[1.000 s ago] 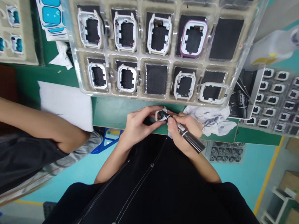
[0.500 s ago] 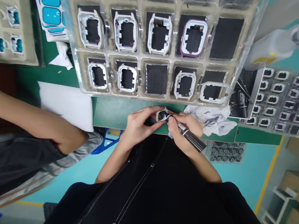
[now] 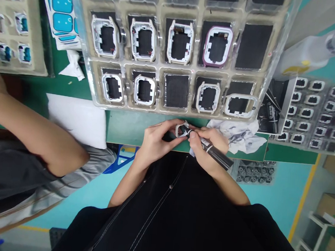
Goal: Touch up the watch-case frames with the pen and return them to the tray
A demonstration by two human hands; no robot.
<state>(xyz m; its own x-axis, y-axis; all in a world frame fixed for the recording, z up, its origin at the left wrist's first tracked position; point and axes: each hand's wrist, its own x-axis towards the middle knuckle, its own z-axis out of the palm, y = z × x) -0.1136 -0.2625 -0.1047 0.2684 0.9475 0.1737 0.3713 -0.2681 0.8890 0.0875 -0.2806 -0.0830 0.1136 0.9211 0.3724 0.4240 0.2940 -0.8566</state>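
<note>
My left hand (image 3: 159,138) pinches a small white watch case frame (image 3: 180,130) between thumb and fingers, over the table's front edge. In my right hand (image 3: 205,147) is a black marker pen (image 3: 217,157), its tip end at the frame's inside; whether it touches is too small to tell. Just beyond my hands lies a clear plastic tray (image 3: 171,112) with black-lined pockets. Several of its pockets hold white watch case frames (image 3: 208,98), and one holds a purple-edged frame (image 3: 217,46). A crumpled white paper (image 3: 243,138) is beside my right hand.
A co-worker's arm (image 3: 36,132) reaches in at the left, near a white cloth (image 3: 76,120). Blue stickers (image 3: 62,3) and another tray (image 3: 41,50) are at the far left. On the right are a box with markers (image 3: 271,112), a plastic bottle (image 3: 301,55) and more frame trays (image 3: 316,149).
The view has shifted slightly, so the tray sits a little lower and further right. The co-worker's arm has moved back to the left. My hands keep the same hold.
</note>
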